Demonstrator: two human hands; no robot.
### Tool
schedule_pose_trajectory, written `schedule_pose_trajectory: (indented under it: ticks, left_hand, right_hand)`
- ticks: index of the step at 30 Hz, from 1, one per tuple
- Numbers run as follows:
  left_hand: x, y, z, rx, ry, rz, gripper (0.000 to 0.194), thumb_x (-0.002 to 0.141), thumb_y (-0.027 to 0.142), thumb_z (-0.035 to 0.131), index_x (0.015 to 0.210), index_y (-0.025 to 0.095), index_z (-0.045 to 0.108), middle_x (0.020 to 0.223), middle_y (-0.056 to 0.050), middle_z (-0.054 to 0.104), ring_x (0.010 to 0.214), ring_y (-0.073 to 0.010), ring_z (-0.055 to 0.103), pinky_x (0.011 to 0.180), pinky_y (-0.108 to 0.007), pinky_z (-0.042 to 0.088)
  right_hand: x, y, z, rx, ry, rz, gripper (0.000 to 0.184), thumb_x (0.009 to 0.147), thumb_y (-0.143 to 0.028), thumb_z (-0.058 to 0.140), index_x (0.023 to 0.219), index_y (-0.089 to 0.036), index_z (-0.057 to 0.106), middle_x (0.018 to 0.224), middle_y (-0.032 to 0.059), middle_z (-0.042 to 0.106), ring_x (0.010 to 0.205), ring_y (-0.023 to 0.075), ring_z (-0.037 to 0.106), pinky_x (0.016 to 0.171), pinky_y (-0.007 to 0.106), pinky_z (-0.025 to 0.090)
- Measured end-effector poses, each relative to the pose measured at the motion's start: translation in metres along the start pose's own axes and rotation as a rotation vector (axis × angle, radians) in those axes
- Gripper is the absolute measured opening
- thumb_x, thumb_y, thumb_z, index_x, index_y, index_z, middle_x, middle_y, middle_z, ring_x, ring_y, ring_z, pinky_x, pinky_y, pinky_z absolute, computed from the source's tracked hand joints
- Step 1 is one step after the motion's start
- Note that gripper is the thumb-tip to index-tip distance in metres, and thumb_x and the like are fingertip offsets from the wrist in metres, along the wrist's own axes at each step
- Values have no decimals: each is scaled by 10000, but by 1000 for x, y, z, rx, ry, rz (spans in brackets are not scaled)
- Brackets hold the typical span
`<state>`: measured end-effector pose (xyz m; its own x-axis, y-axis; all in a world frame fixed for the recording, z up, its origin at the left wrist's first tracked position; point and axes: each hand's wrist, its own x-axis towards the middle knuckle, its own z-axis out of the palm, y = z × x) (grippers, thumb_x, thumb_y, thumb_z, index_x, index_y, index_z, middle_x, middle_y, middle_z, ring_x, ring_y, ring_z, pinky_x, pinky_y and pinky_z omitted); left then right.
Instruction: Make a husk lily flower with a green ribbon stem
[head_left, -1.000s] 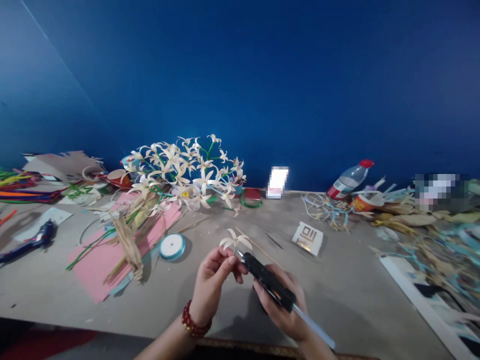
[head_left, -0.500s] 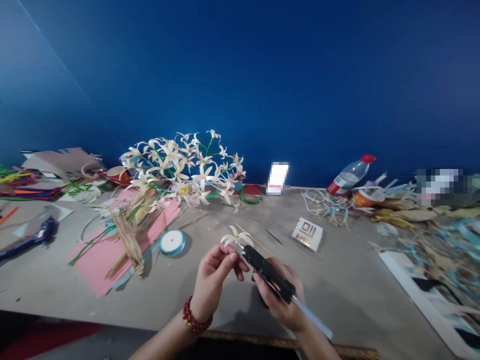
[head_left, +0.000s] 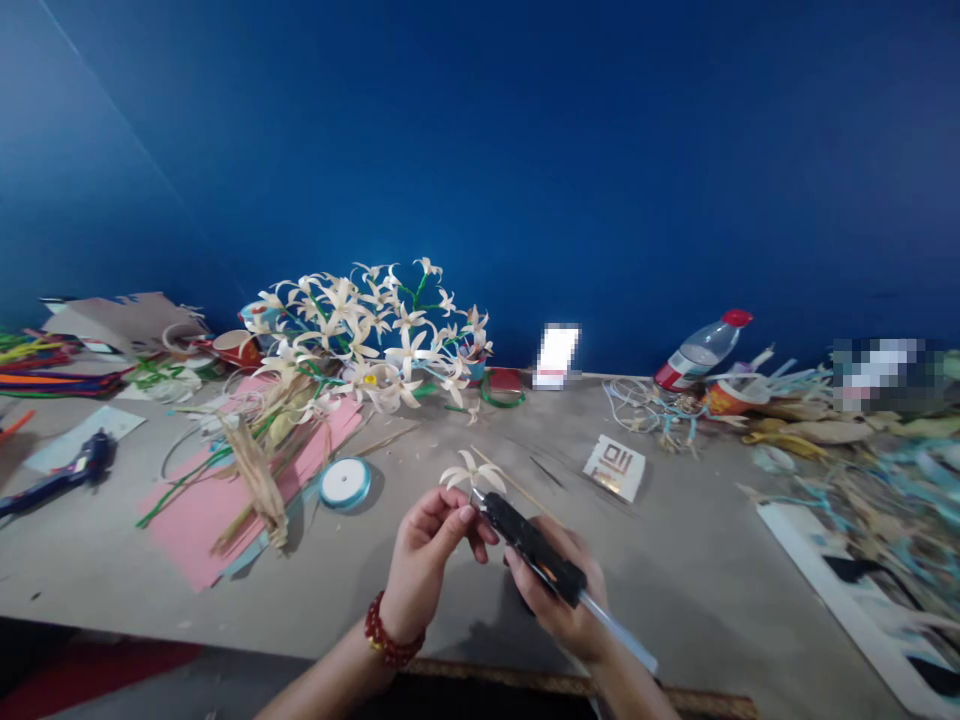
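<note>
Low over the grey table, my left hand (head_left: 429,545) pinches the stem of a small cream-white artificial flower (head_left: 472,470) whose petals spread upward. A red bead bracelet circles that wrist. My right hand (head_left: 574,595) is wrapped round a black hot glue gun (head_left: 532,545), with a clear glue stick (head_left: 619,632) sticking out of its back end. The gun's nozzle meets the flower at or just under its base; whether glue is coming out is too small to tell. Behind stands a bunch of similar white flowers (head_left: 409,345) on green stems.
A ribbon spool (head_left: 345,484) and pink paper (head_left: 184,535) with dried husks lie left, near a blue glue gun (head_left: 86,465). To the right are a white packet (head_left: 615,468), a tilted bottle (head_left: 701,350), a paper cup (head_left: 735,395) and a white power strip (head_left: 832,610). A blue wall rises behind.
The glue gun has shifted slightly left, bringing its nozzle closer in against the flower's base. My left hand and the flower have hardly moved.
</note>
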<state>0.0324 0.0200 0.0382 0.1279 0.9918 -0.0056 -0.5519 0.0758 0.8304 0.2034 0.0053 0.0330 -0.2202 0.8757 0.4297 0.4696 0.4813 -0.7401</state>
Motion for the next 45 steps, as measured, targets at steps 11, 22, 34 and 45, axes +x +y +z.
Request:
schedule_pose_trajectory:
  ticks: [11, 22, 34, 45]
  left_hand:
    - [0, 1, 0, -16, 11, -13, 162, 872, 284, 660, 842, 136, 602, 679, -49, 709, 567, -123, 616, 563, -241, 485]
    - [0, 1, -1, -25, 13, -31, 179, 860, 300, 672, 835, 135, 605, 654, -50, 700, 555, -128, 613, 550, -239, 477]
    - [-6, 1, -3, 11, 17, -30, 179, 859, 307, 673, 821, 143, 613, 630, -33, 679, 538, -119, 591, 532, -223, 458]
    - [-10, 7, -22, -45, 58, -18, 151, 822, 295, 702, 812, 168, 621, 613, 3, 602, 551, -114, 529, 529, -223, 428]
  right_hand:
    - [1, 1, -3, 3, -39, -2, 148, 883, -207, 539, 771, -241, 447, 612, -53, 469, 538, 138, 502, 561, 245, 388]
    - [0, 1, -4, -9, -54, 4, 83, 888, -220, 532, 814, -233, 496, 641, -40, 527, 573, 142, 544, 596, 248, 405]
    - [4, 3, -7, -114, -44, -49, 72, 871, -254, 502, 803, -235, 489, 619, -27, 563, 551, 144, 556, 563, 234, 403]
    - [-30, 99, -80, -853, -55, 292, 355, 847, -286, 497, 1179, -177, 562, 833, 89, 739, 650, 228, 687, 546, 265, 410]
